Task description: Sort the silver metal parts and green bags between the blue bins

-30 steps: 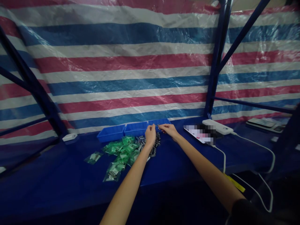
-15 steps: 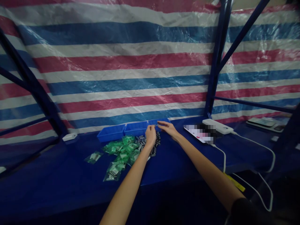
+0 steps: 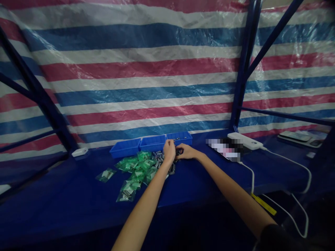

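My left hand (image 3: 169,152) is closed, its fingertips pinched just in front of the right-hand blue tray (image 3: 188,140); what they hold is hidden. Beside it my right hand (image 3: 188,152) reaches down to a pile of small dark-grey cylinders (image 3: 172,169), thumb and fingers apart around some pieces at the pile's right side. A few small shiny parts (image 3: 180,138) lie in that tray. Left of the pile lie several green-tinted clear bags (image 3: 136,175) with small metal parts inside.
Two more blue trays (image 3: 125,147) stand in the row at the back. A phone (image 3: 225,149), a white power bank (image 3: 244,141) and white cables (image 3: 252,177) lie to the right. A small white box (image 3: 80,152) sits at left. Blue posts (image 3: 239,83) frame the striped sheet (image 3: 146,73).
My right hand has come down and toward me, from the front of the right tray to the pile of cylinders. My left hand stays nearly in place. The view has shifted slightly.
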